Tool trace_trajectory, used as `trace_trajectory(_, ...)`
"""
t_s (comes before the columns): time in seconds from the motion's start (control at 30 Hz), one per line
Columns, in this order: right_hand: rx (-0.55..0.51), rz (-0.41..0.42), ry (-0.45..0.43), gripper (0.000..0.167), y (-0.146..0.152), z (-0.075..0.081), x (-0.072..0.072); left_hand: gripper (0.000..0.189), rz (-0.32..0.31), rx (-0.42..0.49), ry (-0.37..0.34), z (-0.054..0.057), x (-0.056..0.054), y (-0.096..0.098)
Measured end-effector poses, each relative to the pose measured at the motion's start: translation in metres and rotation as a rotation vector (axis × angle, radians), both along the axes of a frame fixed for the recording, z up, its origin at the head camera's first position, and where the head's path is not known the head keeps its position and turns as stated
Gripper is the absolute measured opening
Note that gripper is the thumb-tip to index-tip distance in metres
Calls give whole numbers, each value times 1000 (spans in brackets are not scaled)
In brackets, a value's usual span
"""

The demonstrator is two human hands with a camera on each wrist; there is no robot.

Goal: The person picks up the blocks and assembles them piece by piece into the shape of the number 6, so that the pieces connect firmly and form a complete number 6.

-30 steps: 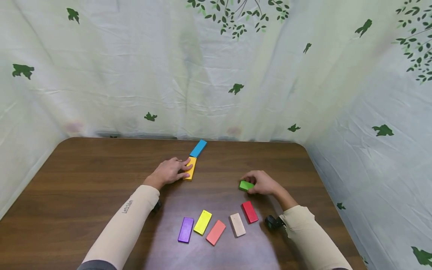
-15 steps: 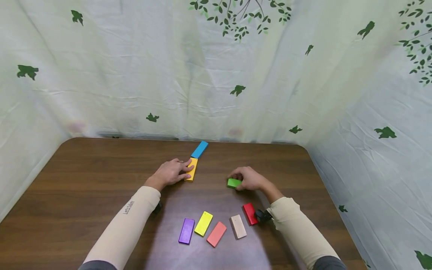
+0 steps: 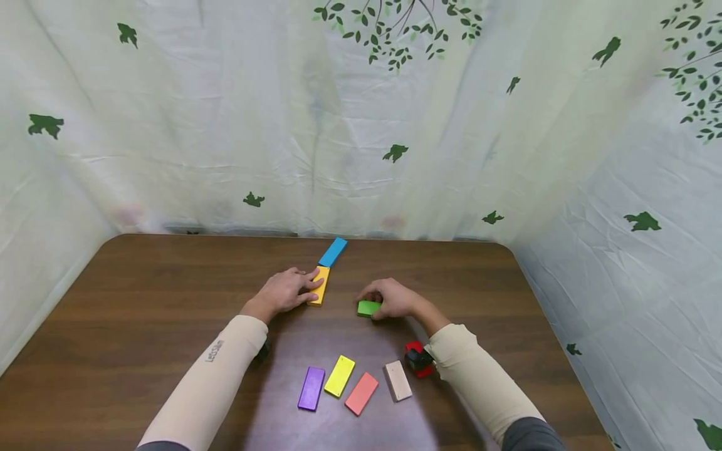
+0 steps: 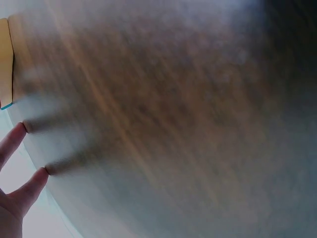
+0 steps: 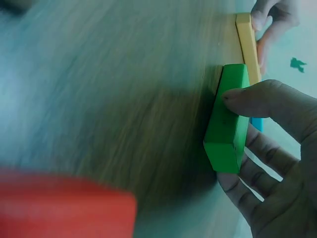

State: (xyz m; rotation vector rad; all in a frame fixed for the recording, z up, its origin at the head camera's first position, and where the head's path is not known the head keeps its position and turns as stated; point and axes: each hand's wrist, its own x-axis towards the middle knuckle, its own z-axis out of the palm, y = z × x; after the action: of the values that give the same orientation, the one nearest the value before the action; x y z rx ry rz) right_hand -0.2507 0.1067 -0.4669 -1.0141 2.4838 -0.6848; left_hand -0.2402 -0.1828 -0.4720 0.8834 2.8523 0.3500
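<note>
My right hand (image 3: 395, 297) pinches a green block (image 3: 368, 308), thumb on one face and fingers on the opposite side. In the right wrist view, the green block (image 5: 228, 116) appears low over the table. My left hand (image 3: 284, 288) rests its fingertips on an orange-yellow block (image 3: 321, 287) that lies flat left of the green one. A blue block (image 3: 333, 252) extends from its far end, slanting to the right. In the left wrist view, straight fingers (image 4: 32, 187) touch the table beside the orange-yellow block (image 4: 5, 62).
Nearer the front lie purple (image 3: 311, 388), yellow (image 3: 340, 376), coral (image 3: 361, 393) and beige (image 3: 398, 381) blocks. A red block (image 3: 414, 346) is partly covered by the right wrist camera (image 3: 418, 360). A patterned curtain (image 3: 350, 125) borders the wooden table (image 3: 186, 282).
My right hand has carried the green block leftward, closer to the orange-yellow block. Its wrist camera now overlaps the red block. My left hand has stayed in place.
</note>
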Motion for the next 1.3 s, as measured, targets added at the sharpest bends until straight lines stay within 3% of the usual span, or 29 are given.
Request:
trace_trajectory(0.63, 15, 109, -4, 42, -42, -1, -3, 47, 4, 1, -11, 0, 2, 1)
trace_trajectory(0.97, 28, 98, -39, 43, -60, 1, 0, 48, 5, -10, -11, -2, 0, -2)
trace_trajectory(1.3, -4, 116, -11, 41, -69, -3, 0, 48, 1, 12, 0, -6, -1, -2)
